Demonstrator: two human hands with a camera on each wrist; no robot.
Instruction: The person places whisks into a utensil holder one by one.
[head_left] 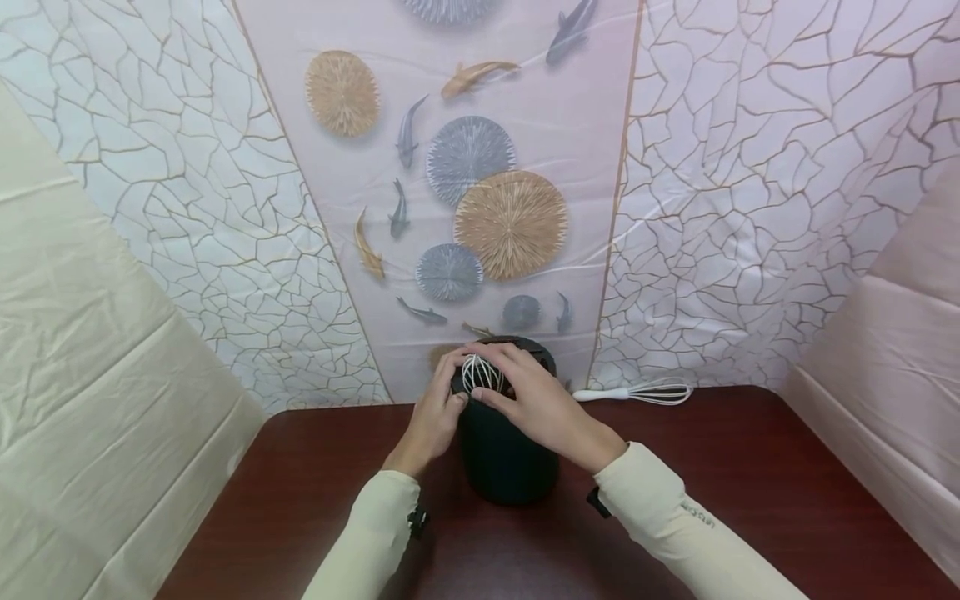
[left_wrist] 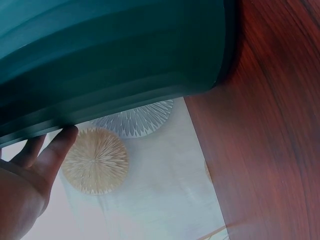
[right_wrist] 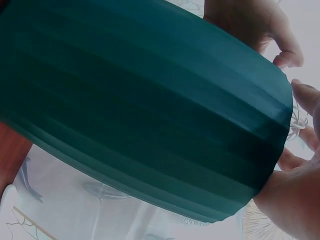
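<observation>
A tall dark green ribbed bin (head_left: 510, 458) stands upright on the dark red wooden table. The balloon-shaped wire head of a whisk (head_left: 482, 375) shows at its mouth; the rest is hidden by the bin and hands. My right hand (head_left: 543, 412) arches over the rim, thumb and fingers curved about the wires. On the other side my left hand (head_left: 433, 417) touches the rim, its thumb tip near the wires. In the left wrist view, fingers (left_wrist: 57, 150) lie against the bin's outer side. The right wrist view has both hands at the bin's top edge, the wires (right_wrist: 298, 122) partly hidden.
A second whisk (head_left: 637, 392) with a white handle lies at the table's back edge, right of the bin. A patterned cloth backdrop (head_left: 705, 208) hangs behind the table (head_left: 712, 483), and plain cloth panels (head_left: 90, 375) flank it.
</observation>
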